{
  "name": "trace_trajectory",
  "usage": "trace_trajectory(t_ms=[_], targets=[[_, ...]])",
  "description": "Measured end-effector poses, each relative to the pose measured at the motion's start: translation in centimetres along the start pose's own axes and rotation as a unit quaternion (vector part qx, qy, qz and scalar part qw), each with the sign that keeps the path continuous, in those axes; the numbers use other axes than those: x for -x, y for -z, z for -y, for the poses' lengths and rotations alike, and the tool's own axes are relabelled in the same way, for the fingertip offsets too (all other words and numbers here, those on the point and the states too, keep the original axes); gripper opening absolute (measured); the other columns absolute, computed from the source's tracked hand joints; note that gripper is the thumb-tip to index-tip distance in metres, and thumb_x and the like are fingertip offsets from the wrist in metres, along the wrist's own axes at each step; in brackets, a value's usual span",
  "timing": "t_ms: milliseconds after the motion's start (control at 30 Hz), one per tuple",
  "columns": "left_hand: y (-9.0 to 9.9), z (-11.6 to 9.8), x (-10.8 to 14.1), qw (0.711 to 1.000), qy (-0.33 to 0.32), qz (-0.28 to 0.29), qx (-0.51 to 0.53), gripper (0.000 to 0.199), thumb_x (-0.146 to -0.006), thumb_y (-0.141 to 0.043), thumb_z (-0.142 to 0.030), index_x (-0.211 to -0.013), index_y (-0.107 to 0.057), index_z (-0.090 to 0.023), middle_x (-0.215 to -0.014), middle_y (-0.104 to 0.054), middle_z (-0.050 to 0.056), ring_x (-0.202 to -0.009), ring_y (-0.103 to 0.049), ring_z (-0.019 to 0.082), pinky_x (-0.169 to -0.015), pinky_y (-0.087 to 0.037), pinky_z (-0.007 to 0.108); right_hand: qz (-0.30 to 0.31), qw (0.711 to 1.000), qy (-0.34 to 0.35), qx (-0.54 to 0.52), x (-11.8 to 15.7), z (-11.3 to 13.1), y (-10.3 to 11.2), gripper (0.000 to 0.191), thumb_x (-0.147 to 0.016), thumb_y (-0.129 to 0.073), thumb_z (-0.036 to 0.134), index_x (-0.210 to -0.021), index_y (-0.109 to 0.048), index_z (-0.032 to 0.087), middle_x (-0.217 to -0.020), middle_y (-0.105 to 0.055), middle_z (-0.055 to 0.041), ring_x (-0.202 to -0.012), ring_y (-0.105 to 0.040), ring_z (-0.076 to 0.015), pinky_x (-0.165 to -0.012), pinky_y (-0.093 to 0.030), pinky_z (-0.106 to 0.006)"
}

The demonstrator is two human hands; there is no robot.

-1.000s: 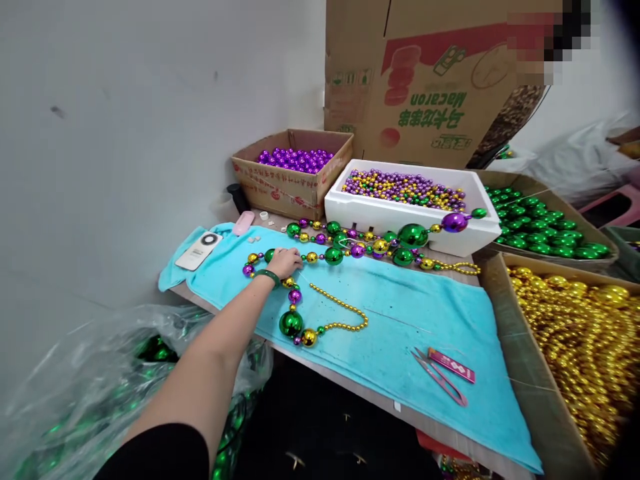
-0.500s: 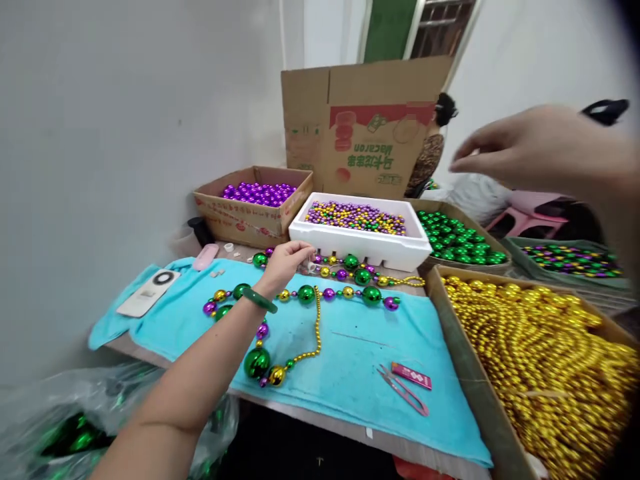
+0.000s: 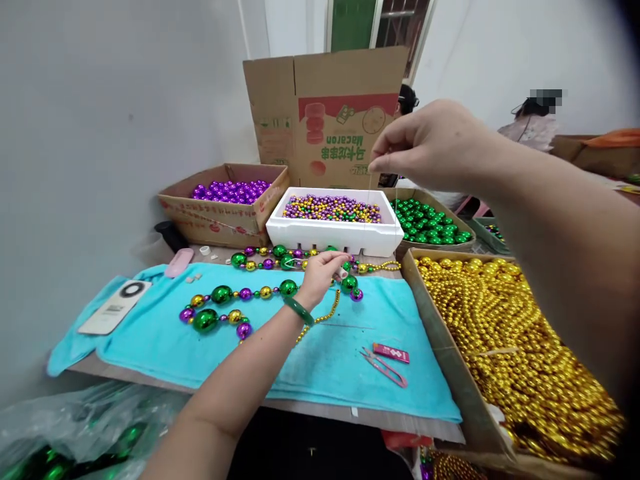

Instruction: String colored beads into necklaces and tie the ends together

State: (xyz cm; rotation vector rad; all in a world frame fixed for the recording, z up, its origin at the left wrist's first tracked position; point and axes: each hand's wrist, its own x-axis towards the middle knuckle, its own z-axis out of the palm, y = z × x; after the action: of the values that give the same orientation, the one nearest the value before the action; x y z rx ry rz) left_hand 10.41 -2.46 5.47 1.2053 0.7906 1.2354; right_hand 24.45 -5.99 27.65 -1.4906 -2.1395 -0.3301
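My right hand (image 3: 425, 147), raised in front of the cardboard, pinches a thin, pale thread (image 3: 370, 190) that hangs from its fingertips. Lower down, my left hand (image 3: 320, 280), with a green bangle on the wrist, is closed on the thread and a small white piece, perhaps a spool (image 3: 342, 272). Under and beside it lies a bead strand (image 3: 245, 293) of green, purple and gold balls on the blue towel (image 3: 350, 373); my left arm hides part of it. A gold bead string (image 3: 333, 308) runs down from near my left fingers. A second bead strand (image 3: 268, 264) lies behind.
Pink snips (image 3: 387, 372) and a small pink packet (image 3: 391, 353) lie on the towel. A white foam box (image 3: 330, 235) of small beads stands behind, between boxes of purple (image 3: 215, 223) and green balls. Right is a gold-bead box (image 3: 435, 347). Other people sit beyond.
My right hand has moved left and now shows the thread in its pinch. My left hand has shifted right and slightly down. The view has turned right.
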Motion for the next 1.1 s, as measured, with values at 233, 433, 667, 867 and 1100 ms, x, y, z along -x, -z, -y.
trace_trajectory(t_ms=[233,433,667,867,1100], targets=[[-1.9,2.9,0.0,0.999,0.026,0.017,0.007,0.026,-0.067,-0.068,-0.035,-0.079,-0.069,-0.013,-0.060,-0.061,0.001,-0.052,-0.054,0.009,-0.047,-0.038,0.021,-0.025,0.999,0.008,-0.046,0.6,-0.6,0.2,0.019,-0.077,-0.063,0.024,-0.079,-0.070,0.007,-0.061,-0.055,0.0047,-0.058,-0.039,-0.0018,-0.055,-0.031,-0.019],[-2.1,4.0,0.0,0.998,0.050,0.044,0.005,0.026,-0.066,-0.069,-0.036,-0.078,-0.068,-0.013,-0.071,-0.064,0.003,-0.053,-0.053,0.008,-0.049,-0.039,0.022,-0.043,0.998,-0.009,-0.053,1.3,-2.1,0.4,0.021,-0.079,-0.061,0.027,-0.082,-0.070,0.008,-0.061,-0.052,0.0061,-0.059,-0.039,-0.0011,-0.057,-0.031,-0.019],[-0.5,4.4,1.2,0.991,0.083,0.108,-0.003,0.025,-0.067,-0.069,-0.036,-0.074,-0.064,-0.013,-0.065,-0.058,0.000,-0.052,-0.049,0.007,-0.051,-0.038,0.022,-0.056,0.982,-0.178,-0.021,3.2,-7.3,-2.3,0.028,-0.078,-0.059,0.030,-0.087,-0.071,0.007,-0.063,-0.058,0.0000,-0.053,-0.036,-0.0033,-0.055,-0.032,-0.024],[1.3,3.6,1.8,0.985,0.118,0.114,-0.053,0.022,-0.066,-0.071,-0.033,-0.072,-0.066,-0.012,-0.060,-0.055,0.000,-0.053,-0.048,0.008,-0.052,-0.038,0.023,0.017,0.950,-0.311,-0.006,5.6,-13.0,-8.0,0.042,-0.081,-0.051,0.038,-0.093,-0.068,0.002,-0.076,-0.064,-0.0078,-0.062,-0.049,-0.0080,-0.057,-0.032,-0.028],[3.0,4.4,2.2,0.984,0.159,0.037,-0.068,0.022,-0.062,-0.073,-0.032,-0.069,-0.064,-0.013,-0.060,-0.055,-0.001,-0.051,-0.047,0.007,-0.051,-0.037,0.022,0.174,0.929,-0.297,0.132,13.9,-9.2,-13.5,0.033,-0.079,-0.054,0.029,-0.108,-0.061,0.013,-0.109,-0.062,-0.0181,-0.091,-0.059,-0.0270,-0.064,-0.038,-0.033]])
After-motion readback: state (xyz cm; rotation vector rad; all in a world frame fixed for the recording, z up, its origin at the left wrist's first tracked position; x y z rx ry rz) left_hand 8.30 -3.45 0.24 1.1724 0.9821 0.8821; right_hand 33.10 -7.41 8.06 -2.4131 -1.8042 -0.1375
